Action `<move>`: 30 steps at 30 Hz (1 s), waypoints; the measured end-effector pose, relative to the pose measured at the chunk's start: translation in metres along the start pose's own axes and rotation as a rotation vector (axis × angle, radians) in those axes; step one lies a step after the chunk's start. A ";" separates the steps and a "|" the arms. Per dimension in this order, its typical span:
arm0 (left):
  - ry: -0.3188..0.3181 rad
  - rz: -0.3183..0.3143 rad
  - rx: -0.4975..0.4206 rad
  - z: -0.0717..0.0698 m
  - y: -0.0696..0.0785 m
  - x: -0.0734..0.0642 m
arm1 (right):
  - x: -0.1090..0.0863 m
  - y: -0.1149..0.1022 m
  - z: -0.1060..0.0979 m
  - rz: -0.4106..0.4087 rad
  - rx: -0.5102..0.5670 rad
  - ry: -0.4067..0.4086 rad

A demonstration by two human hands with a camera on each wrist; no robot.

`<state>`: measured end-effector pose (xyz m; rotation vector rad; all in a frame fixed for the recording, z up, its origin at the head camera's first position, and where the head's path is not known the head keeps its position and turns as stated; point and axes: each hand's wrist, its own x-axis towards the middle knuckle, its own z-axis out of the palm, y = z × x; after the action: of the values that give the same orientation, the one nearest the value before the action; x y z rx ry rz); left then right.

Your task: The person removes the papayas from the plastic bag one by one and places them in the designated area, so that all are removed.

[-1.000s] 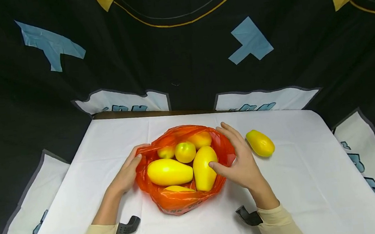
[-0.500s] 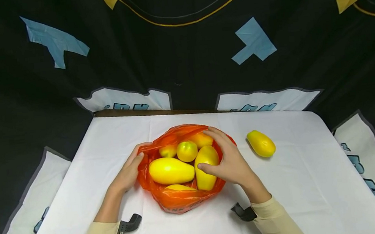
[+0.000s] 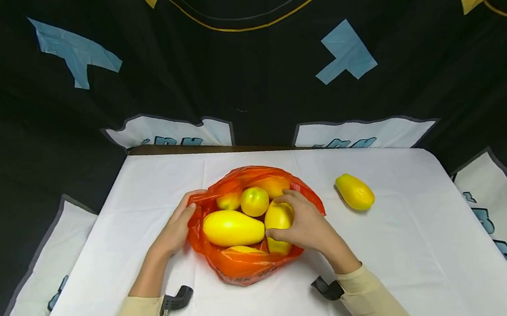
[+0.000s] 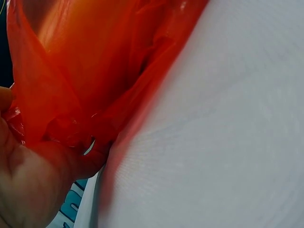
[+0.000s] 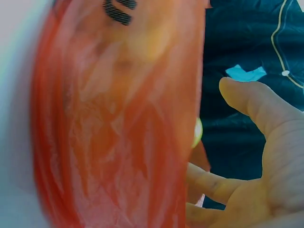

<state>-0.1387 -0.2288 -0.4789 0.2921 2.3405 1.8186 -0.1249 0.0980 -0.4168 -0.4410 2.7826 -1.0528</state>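
In red bag (image 3: 242, 268) — yellow fruit (image 3: 279, 217) under right hand (image 3: 306, 225).

Here on the orange bag (image 3: 228, 270), low at the front, runs dark print (image 3: 247, 278): an N and a K seem to show, the rest too small to make out. Over to the right wrist view, and there's a curved dark character (image 5: 119, 10) on the same bag, too partial to name! Behind, blue lettering (image 3: 177, 140) on the left rear panel (image 3: 139, 128), more on the right rear panel (image 3: 348, 130), both cropped, and further blue characters (image 3: 482, 219) down the right side panel (image 3: 492, 179), none legible as words.
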 end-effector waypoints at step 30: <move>-0.001 0.020 -0.001 0.000 0.000 0.001 | 0.003 0.007 0.028 -0.017 -0.053 0.051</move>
<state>-0.1394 -0.2284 -0.4794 0.3174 2.3442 1.8280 -0.1235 0.0847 -0.4421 -0.4518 2.8622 -1.0094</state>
